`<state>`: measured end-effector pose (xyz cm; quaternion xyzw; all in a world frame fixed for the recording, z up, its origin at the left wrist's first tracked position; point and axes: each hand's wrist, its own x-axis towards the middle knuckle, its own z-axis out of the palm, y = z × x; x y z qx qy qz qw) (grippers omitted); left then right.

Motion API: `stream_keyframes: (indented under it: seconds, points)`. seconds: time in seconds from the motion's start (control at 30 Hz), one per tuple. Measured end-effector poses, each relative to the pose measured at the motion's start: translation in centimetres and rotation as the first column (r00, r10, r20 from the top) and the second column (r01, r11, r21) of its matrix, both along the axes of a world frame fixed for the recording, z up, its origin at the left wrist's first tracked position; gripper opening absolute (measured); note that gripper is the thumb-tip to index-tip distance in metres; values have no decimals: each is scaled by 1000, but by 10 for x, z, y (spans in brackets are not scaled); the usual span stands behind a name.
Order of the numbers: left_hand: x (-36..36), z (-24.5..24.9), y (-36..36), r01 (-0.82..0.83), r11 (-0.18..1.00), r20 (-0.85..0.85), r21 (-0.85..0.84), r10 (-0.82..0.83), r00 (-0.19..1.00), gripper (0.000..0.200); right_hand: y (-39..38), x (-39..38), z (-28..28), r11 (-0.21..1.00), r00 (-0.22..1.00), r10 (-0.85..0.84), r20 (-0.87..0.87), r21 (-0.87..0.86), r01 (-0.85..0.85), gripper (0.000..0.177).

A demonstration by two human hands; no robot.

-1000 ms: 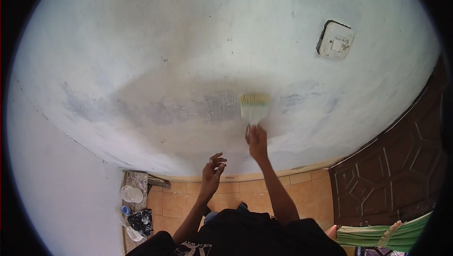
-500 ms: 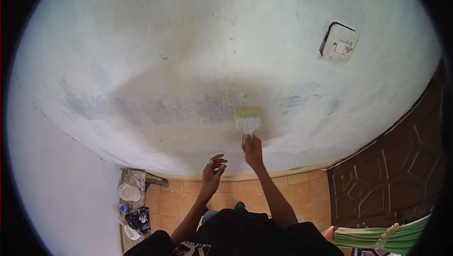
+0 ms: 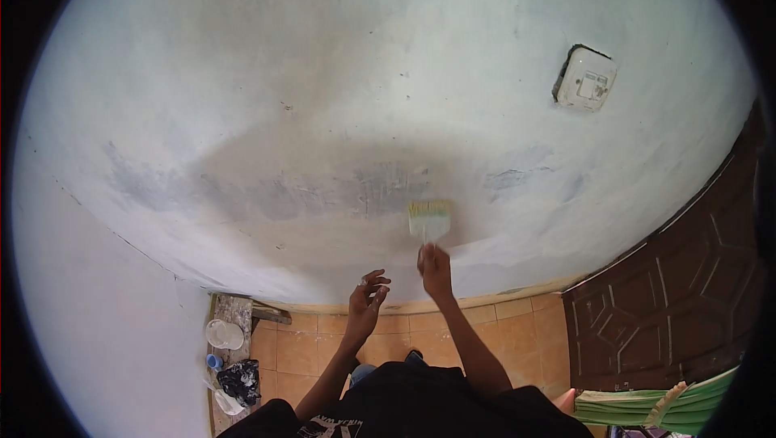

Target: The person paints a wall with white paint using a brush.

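My right hand [image 3: 436,270] is closed around the handle of a wide, flat paintbrush [image 3: 430,220]. The brush points upward, its yellowish bristles close against the pale wall [image 3: 339,90], just below a grey, unevenly coated patch [image 3: 368,187]. Left of it, my left hand [image 3: 369,296] hovers in front of the lower wall with loosely curled fingers apart and nothing in them. Whitish smears mark its fingers. A shadow falls across the wall around the brush.
A wall switch plate [image 3: 588,78] sits at upper right. On a wooden bench [image 3: 234,309] at lower left are a white tub [image 3: 224,334], a blue cup [image 3: 214,362] and a black plastic bag [image 3: 239,381]. A brown panelled door [image 3: 647,317] and green curtain [image 3: 659,406] are at right, above orange floor tiles [image 3: 469,329].
My right hand has drawn the brush slightly down the wall. The left hand keeps nearly the same pose, and the whole view has shifted a little.
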<state>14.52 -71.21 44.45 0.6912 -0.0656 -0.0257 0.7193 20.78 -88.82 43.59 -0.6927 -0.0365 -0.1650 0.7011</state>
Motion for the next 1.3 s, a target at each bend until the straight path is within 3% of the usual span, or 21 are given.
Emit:
stream_keyframes:
  seconds: [0.03, 0.1, 0.3, 0.43, 0.5, 0.57, 0.63, 0.73, 0.8, 0.9, 1.0, 1.07, 1.17, 1.3]
  points:
    - [-1, 0, 2, -8, 1000, -17, -5, 8, 1000, 37, 0, -14, -28, 999, 995, 38, -90, -13, -39, 51]
    - [-3, 2, 3, -26, 999, -48, -20, 25, 999, 34, 11, -51, -28, 978, 950, 106, -293, 202, -47, 51]
    - [-6, 1, 3, -16, 1000, -88, 0, 15, 996, 34, -4, -25, 84, 982, 988, 148, -35, 120, -143, 53]
    - [0, 1, 2, -9, 1000, -24, -25, 8, 1000, 39, -19, 8, 29, 1000, 1000, -9, 6, 12, 9, 48]
    - [-1, 6, 0, -23, 998, -44, -58, 20, 999, 34, -13, -12, -23, 998, 994, 9, -110, 64, -2, 48]
    - [-4, 7, -1, -26, 998, -54, -59, 23, 998, 34, -11, -35, -41, 989, 981, 53, -188, 149, -25, 48]
    - [2, 10, -2, -23, 999, -38, -43, 22, 999, 34, -14, -52, -22, 962, 972, 118, -205, 265, -61, 48]
    - [-4, 8, -3, 2, 1000, -38, -11, -2, 999, 34, -23, -31, 55, 986, 995, 28, 94, 161, -43, 47]
    - [-1, 9, -7, 31, 999, -43, -14, -32, 999, 34, -38, -17, 106, 989, 997, 62, 45, 132, -68, 51]
    - [3, 6, -15, 49, 999, 11, -4, -49, 999, 42, -53, 11, 79, 983, 996, 87, 19, 163, -89, 52]
    - [5, 1, -21, 32, 999, 38, -20, -31, 999, 42, -53, -6, -24, 998, 997, 56, -46, 11, -56, 52]
    - [-1, 1, -23, 17, 999, 18, -34, -16, 1000, 42, -42, -41, -47, 997, 968, 48, -247, 69, -32, 52]
    - [-1, 5, -24, 5, 1000, -42, -9, -5, 999, 37, -38, -49, -6, 971, 991, 40, -129, 240, -8, 48]
    - [2, -7, -24, 27, 997, -21, 74, -26, 999, 40, -60, -6, 102, 986, 997, 72, 20, 149, -74, 49]
